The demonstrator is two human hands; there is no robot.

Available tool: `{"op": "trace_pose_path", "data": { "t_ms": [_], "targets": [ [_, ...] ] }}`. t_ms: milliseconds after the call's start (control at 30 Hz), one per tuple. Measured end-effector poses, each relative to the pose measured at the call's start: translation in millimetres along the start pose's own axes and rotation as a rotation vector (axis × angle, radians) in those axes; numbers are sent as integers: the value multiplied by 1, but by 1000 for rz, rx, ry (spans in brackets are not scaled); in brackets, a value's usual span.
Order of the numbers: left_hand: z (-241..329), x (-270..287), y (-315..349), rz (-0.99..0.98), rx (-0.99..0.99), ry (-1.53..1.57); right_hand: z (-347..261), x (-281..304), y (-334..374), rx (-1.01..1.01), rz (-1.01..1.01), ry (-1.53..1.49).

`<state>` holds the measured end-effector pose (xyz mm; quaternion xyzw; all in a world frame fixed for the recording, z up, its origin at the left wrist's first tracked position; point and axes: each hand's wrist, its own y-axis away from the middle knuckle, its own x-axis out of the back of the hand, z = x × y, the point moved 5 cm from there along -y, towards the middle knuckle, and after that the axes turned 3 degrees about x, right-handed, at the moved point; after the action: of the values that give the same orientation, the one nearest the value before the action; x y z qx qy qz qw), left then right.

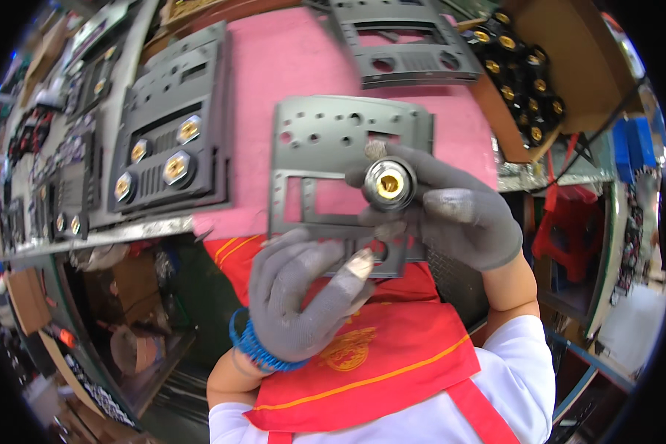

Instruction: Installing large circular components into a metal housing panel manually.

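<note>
My right hand, in a grey knitted glove (462,211), is closed narrowly around a round, dark metal fitting with a brass-coloured centre (388,185), fingers and thumb at its rim. I hold it over the flat grey metal panel with round holes and rectangular openings (324,159), which is partly on the pink table covering (266,66). My left hand, gloved alike (300,296), is half open, fingers loosely curled, near the panel's lower edge; I cannot tell whether it touches. My hands hide part of that edge. Another slotted grey panel (414,70) is blurred and cut off above.
</note>
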<state>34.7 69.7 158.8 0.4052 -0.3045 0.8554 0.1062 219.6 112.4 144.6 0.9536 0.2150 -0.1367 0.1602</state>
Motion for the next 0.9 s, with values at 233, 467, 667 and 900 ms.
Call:
{"op": "trace_pose_path", "data": {
  "t_ms": [233,467,667,900],
  "targets": [
    [-8,3,-1,310,182,293,17,-25,-13,-6,-18,-44],
    [-17,-15,10,272,686,1213,12,-29,-11,121,199,22],
    [-26,-21,25,240,835,1471,-9,-49,1,797,141,754],
    [-23,-14,32,196,965,1822,-19,-74,4,1085,-292,916]
  ]
}}
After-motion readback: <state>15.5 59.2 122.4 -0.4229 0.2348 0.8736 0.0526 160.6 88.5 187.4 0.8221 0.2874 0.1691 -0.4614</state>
